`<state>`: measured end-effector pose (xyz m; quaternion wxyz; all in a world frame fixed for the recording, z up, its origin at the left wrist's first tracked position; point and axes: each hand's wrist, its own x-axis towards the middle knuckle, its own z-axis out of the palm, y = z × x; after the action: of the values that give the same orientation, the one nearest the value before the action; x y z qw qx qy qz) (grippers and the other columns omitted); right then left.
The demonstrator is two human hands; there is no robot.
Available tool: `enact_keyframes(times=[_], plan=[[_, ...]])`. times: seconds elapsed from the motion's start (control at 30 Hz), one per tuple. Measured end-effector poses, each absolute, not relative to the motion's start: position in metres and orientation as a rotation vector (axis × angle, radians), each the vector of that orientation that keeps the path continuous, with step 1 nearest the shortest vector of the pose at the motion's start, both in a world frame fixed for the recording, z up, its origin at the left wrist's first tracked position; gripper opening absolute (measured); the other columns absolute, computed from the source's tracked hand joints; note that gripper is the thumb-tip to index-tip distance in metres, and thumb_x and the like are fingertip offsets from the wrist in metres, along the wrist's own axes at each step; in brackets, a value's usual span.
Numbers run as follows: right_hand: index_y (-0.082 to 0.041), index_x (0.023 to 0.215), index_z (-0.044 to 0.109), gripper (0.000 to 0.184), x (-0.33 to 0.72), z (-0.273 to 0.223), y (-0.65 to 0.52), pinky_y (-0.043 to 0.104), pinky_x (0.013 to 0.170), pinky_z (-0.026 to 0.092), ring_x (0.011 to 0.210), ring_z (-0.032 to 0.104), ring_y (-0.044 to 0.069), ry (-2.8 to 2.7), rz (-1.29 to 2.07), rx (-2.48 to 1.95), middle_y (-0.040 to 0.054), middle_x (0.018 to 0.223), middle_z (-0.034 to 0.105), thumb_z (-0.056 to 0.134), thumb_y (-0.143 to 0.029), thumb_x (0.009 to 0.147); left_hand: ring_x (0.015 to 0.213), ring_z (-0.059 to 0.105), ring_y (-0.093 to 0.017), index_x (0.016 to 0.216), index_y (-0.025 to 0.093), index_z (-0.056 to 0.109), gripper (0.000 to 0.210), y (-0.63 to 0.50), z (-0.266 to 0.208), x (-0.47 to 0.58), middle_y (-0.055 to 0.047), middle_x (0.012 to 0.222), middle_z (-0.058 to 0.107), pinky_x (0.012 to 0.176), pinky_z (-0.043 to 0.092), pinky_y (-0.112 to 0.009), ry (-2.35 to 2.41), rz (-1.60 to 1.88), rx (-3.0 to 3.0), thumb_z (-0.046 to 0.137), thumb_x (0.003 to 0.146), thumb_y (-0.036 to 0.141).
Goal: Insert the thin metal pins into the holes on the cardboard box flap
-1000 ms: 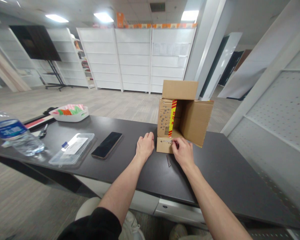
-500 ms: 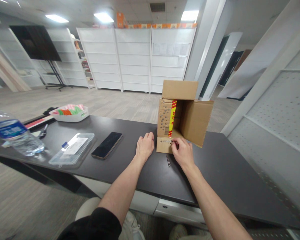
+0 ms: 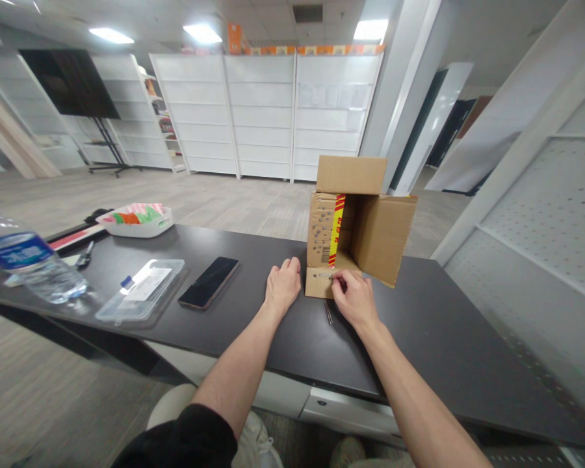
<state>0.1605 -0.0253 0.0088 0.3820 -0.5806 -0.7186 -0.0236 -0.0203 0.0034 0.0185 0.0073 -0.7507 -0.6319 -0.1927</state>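
An open cardboard box lies on its side on the dark desk, its mouth towards me and its flaps spread. Grey screw heads dot the left flap, and a short row of them runs along the lower flap. My right hand is pinched against that lower flap at the right end of the row; whatever sits between its fingertips is too small to make out. My left hand rests on the desk just left of the box, fingers curled, their tips hidden. Thin metal screws lie below the flap.
Left of my hands lie a black phone and a clear plastic case. Farther left are a water bottle, a pen and a white basket with colourful contents. A perforated panel borders the desk's right side.
My right hand has shifted slightly left along the lower flap, still pinched. My left hand, the box and the screws on the desk stay where they were.
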Motion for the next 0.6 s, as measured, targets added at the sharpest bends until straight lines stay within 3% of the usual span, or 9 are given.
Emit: enact_keyframes(times=[0.6], plan=[[-0.023, 0.071, 0.064, 0.018, 0.1551, 0.0088, -0.0327, 0.029, 0.078, 0.038, 0.056, 0.058, 0.016, -2.13, -0.027, -1.454, -0.0016, 0.059, 0.066, 0.047, -0.018, 0.075, 0.084, 0.057, -0.018, 0.1, 0.023, 0.051, 0.018, 0.002, 0.0191, -0.0194, -0.006, 0.103, 0.058, 0.082, 0.038, -0.033, -2.002, -0.609, -2.349, 0.037, 0.09, 0.017]])
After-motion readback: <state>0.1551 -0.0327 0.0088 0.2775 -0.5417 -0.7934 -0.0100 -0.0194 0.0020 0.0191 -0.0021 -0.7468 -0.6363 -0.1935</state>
